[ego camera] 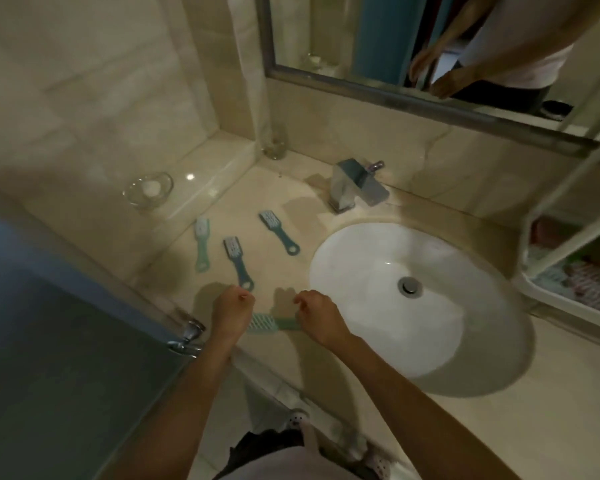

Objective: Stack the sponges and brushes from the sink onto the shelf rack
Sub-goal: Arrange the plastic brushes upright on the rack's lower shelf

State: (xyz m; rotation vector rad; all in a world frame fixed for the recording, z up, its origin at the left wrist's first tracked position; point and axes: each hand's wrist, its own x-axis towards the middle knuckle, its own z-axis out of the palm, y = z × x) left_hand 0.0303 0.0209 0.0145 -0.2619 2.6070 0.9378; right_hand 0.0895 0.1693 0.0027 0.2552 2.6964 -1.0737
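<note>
The left hand (232, 308) is held over the front edge of the beige marble table (499, 427), its fingers curled loosely into a fist with nothing gripped in it. The right hand (317, 315) is held just beside it, likewise loosely curled with the fingers bent under, and no object is seen clasped in it. Between and beneath the two hands a light mint-green plastic brush with white bristles (262, 323) is laid flat on the table, its handle pointing towards the right hand; whether either hand touches it cannot be told. Three more brushes are laid on the table farther back, left of the white oval ceramic sink basin (361, 323): a pale green plastic brush (201, 249) at the far left, a dark teal plastic brush with a ring-ended handle (238, 263) near the left hand, and a second dark teal brush (279, 232) closer to the square chrome faucet (355, 187). The basin is seen to hold only its metal drain (410, 286). A white wire shelf rack (568, 258) is stood at the right edge, with packets stacked inside it. A clear glass dish holding a white round object (148, 190) is set on the ledge at the left, and both arms are reflected in the metal-framed mirror (361, 84) above the faucet.
</note>
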